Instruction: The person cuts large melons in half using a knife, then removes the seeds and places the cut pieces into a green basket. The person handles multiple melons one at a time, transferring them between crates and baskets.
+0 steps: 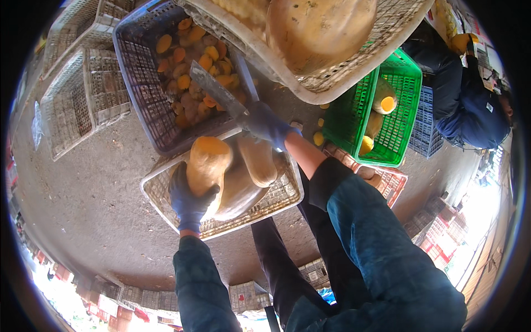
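Note:
In my gloved left hand (188, 198) is a tan butternut squash (208, 159), its far end cut flat and showing orange flesh. My gloved right hand (265, 123) grips the handle of a broad-bladed knife (218, 89), whose blade points up and left over a purple-blue crate (137, 85). That crate holds many orange cut squash pieces (183, 81). Below my hands stands a white plastic crate (286, 195), with another whole squash (258, 162) and a larger one (239, 201) lying in it.
A pale crate with big squashes (321, 33) looms at the top. To the right, a green crate (408, 112) holds cut squashes above a red crate (396, 184). Worn crates (68, 99) stand at left. Another person (473, 103) bends at far right. Scraps (318, 138) lie on the floor.

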The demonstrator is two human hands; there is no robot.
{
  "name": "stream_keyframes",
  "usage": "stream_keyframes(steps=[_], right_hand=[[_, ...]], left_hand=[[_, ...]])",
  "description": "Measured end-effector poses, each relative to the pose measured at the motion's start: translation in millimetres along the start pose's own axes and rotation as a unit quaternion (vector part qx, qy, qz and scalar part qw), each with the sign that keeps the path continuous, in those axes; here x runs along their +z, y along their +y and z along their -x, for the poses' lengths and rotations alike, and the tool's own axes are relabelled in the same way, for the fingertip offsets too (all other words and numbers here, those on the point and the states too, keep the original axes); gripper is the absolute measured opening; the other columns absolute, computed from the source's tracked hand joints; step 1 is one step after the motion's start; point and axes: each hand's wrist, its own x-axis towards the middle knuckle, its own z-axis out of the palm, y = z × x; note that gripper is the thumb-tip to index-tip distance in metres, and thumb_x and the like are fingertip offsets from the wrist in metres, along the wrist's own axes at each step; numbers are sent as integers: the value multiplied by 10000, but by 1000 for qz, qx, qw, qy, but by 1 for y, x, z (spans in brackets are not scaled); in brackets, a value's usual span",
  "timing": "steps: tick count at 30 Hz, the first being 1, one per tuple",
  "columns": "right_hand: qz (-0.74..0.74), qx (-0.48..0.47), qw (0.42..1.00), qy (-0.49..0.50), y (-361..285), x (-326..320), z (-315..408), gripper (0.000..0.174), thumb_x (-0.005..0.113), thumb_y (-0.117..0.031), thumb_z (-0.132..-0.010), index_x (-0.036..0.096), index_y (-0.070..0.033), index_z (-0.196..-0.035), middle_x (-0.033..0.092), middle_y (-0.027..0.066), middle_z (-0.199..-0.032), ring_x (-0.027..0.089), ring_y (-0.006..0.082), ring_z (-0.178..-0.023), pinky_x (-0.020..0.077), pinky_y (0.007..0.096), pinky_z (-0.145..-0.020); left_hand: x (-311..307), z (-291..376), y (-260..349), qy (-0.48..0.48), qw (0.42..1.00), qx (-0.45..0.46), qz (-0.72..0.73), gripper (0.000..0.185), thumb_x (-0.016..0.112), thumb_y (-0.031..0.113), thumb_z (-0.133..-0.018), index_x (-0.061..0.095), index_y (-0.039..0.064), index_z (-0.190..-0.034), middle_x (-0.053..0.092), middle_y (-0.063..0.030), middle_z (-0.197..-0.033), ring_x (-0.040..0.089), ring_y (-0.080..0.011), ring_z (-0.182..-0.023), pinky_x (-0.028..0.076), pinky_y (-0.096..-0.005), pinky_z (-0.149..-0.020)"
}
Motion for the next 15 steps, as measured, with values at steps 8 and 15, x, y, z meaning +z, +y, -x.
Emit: stream_keyframes(steps=[8,15], right_hand=[[258,-391,865,183,-31,110,-4,218,730,-299,-956,728,-83,-929,720,201,-842,717,417,-783,564,507,-700],[397,-474,786,11,-18,154,-20,138,677,-109,-863,684,-71,-996,734,194,-961,718,386,-852,579,504,-756]], left_hand=[[15,10,-7,67,994,80,-15,1104,906,595,-624,539,8,-1483,608,-223,-1444,557,-415,-1358,422,-538,-1172],[34,45,1,287,936,-143,146,438,562,149,-1027,591,46,-1453,606,-173,-1500,568,-376,-1386,463,-518,-1164]])
